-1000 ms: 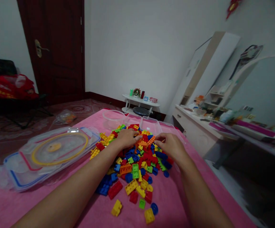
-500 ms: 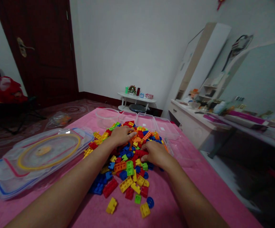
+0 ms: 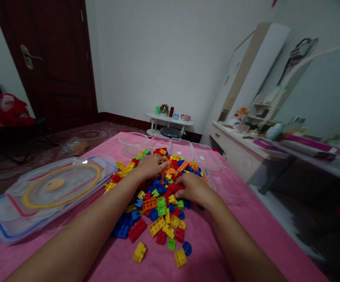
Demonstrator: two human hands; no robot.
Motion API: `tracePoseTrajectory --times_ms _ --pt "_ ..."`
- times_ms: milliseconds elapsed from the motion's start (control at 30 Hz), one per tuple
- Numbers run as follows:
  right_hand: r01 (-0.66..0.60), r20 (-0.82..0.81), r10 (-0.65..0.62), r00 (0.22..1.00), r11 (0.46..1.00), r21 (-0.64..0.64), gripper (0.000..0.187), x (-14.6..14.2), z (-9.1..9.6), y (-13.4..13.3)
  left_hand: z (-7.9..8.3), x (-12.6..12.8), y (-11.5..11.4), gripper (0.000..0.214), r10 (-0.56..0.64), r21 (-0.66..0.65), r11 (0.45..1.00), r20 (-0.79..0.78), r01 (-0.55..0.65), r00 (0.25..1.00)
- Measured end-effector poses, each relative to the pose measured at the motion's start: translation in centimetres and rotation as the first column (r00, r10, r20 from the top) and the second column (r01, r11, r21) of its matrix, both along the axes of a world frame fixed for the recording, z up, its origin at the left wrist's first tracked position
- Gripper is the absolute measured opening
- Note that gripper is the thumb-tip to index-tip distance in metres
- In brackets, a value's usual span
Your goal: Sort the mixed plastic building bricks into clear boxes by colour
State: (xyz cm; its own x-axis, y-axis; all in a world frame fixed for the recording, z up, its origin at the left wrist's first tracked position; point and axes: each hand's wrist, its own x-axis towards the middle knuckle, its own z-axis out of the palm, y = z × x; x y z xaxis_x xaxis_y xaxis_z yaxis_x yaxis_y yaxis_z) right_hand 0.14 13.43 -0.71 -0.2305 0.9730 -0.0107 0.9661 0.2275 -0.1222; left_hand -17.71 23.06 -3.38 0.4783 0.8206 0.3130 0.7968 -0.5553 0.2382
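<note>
A heap of toy building bricks [image 3: 158,203] in red, yellow, blue, green and orange covers the middle of the pink cloth. My left hand [image 3: 151,166] lies over the far part of the heap, its fingers stretched to the right beside some orange bricks [image 3: 170,171]. On the right side of the heap rests my right hand [image 3: 195,188], thumb and fingers apart. A red brick [image 3: 173,190] is at its thumb; the fingertips are partly hidden among the bricks. Loose yellow bricks [image 3: 139,252] lie nearer me, along with a blue round piece [image 3: 187,248].
Behind the heap stand a round clear tub [image 3: 133,138] and several clear rectangular containers [image 3: 207,153]. Stacked clear lids [image 3: 4,225] with coloured rims lie at the left. A cluttered white dresser [image 3: 240,145] stands to the right of the pink-covered table [image 3: 264,239].
The view has shifted slightly. Both hands stay at nearly the same places on the heap, and no brick has visibly been lifted.
</note>
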Motion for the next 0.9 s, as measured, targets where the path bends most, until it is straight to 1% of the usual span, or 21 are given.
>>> tracePoseTrajectory --times_ms 200,267,333,400,467,500,567,600,667,733,833,900 --pt "-0.003 0.023 0.003 1.0 1.0 0.005 0.02 -0.1 -0.1 -0.2 0.2 0.0 0.0 0.049 0.024 -0.024 0.999 -0.007 -0.024 1.0" --pt "-0.029 -0.023 0.029 0.999 1.0 0.002 0.022 0.4 0.2 0.0 0.2 -0.1 0.1 0.045 0.032 -0.039 0.999 0.01 -0.032 0.999" --pt "-0.033 -0.124 0.035 0.992 0.999 0.015 0.023 1.3 0.7 0.6 0.1 -0.3 0.4 0.039 0.034 -0.064 0.997 0.051 -0.03 0.998" --pt "0.046 -0.21 -0.027 0.977 0.995 0.084 0.023 2.2 0.9 1.5 0.0 -0.4 0.7 0.037 0.016 -0.087 0.996 0.11 -0.006 0.994" --pt "0.138 -0.234 -0.085 0.969 0.966 0.22 0.023 3.0 0.7 2.5 0.0 -0.5 1.0 0.037 -0.008 -0.077 0.997 0.177 0.022 0.984" --pt "0.149 -0.22 -0.086 0.972 0.946 0.288 0.026 3.3 0.3 3.0 0.1 -0.5 1.0 0.037 -0.024 -0.06 0.998 0.204 0.037 0.979" --pt "0.096 -0.158 -0.039 0.987 0.925 0.368 0.042 3.5 -0.9 3.8 0.4 -0.5 1.0 0.037 -0.06 -0.018 0.998 0.241 0.066 0.969" --pt "0.053 -0.12 -0.009 0.993 0.925 0.375 0.05 3.4 -1.6 4.0 0.7 -0.5 0.8 0.037 -0.077 -0.003 0.997 0.247 0.08 0.966" --pt "0.015 -0.059 0.006 0.998 0.935 0.355 0.054 3.3 -2.7 4.2 1.4 -0.6 0.5 0.034 -0.098 -0.009 0.995 0.217 0.102 0.971" --pt "0.05 -0.027 -0.044 0.999 0.94 0.336 0.048 3.2 -3.1 4.2 2.0 -0.8 0.0 0.027 -0.117 -0.061 0.99 0.133 0.126 0.984" --pt "0.156 -0.004 -0.165 0.986 0.927 0.341 0.03 3.2 -2.3 3.8 2.9 -1.4 -0.7 0.02 -0.214 -0.192 0.96 -0.024 0.206 0.977" --pt "0.221 0.005 -0.234 0.972 0.922 0.319 0.026 3.4 -1.3 3.5 3.3 -1.7 -1.2 0.024 -0.24 -0.234 0.949 -0.108 0.21 0.965"
